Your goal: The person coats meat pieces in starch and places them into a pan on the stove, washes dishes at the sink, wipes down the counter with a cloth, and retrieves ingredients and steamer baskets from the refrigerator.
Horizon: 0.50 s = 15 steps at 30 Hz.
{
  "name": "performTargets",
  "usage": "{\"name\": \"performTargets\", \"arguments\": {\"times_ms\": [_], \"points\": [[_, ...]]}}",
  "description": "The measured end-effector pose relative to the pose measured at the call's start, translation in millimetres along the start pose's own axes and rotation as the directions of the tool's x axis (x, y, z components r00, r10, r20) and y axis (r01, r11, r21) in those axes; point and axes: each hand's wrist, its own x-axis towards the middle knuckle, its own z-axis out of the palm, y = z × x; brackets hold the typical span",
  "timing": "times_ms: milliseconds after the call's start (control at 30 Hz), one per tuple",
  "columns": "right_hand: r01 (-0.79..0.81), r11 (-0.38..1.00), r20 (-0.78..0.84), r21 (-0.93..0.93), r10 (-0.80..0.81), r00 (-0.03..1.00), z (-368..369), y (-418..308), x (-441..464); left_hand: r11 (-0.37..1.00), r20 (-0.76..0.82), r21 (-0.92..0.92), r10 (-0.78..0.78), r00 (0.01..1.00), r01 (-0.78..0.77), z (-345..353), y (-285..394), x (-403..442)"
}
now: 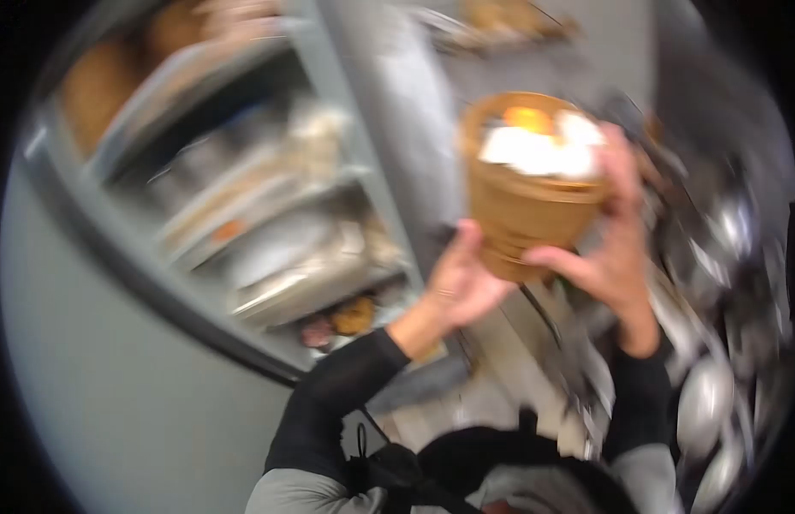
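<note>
A stack of round, tan steamer-like baskets (534, 214) is held up between my two hands, right of the centre of the view. White pieces (530, 152) and one orange piece (528, 119) lie in the open top basket; blur hides what they are. From below and the left, my left hand (466, 278) supports the stack, its thumb up against the side. My right hand (616, 236) wraps round the right side, with the thumb across the lower front and the fingers near the top rim.
On the left stands an open refrigerator-like cabinet (376, 193) with loaded shelves, its grey door (140, 343) at the lower left. Blurred metal utensils (705, 398) crowd the right side. Another tan object (509, 19) is at the top.
</note>
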Motion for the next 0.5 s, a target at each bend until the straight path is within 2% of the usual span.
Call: {"name": "performTargets", "arguments": {"times_ms": [33, 100, 167, 233, 367, 500], "points": [[-0.006, 0.995, 0.029, -0.097, 0.008, 1.0, -3, 17, -34, 0.997, -0.042, -0.015, -0.08, 0.996, 0.079, -26, -26, 5], [-0.202, 0.979, 0.067, -0.015, 0.203, 0.977, 1, 49, -111, 0.979, -0.075, -0.013, -0.205, 0.976, 0.205, -89, -82, 12], [-0.346, 0.937, 0.097, -0.043, 0.348, 0.932, -4, 83, -175, 0.94, -0.134, -0.095, -0.339, 0.931, 0.329, -149, -143, 26], [-0.438, 0.897, 0.102, -0.063, 0.443, 0.891, -15, 129, -233, 0.901, -0.105, -0.172, -0.42, 0.902, 0.399, -179, -202, 51], [-0.509, 0.84, 0.112, -0.188, 0.533, 0.839, -48, 217, -291, 0.856, -0.094, -0.292, -0.47, 0.878, 0.427, -255, -311, 119], [-0.528, 0.812, 0.092, -0.249, 0.563, 0.821, -73, 300, -320, 0.826, -0.083, -0.354, -0.495, 0.865, 0.439, -270, -370, 197]]}}
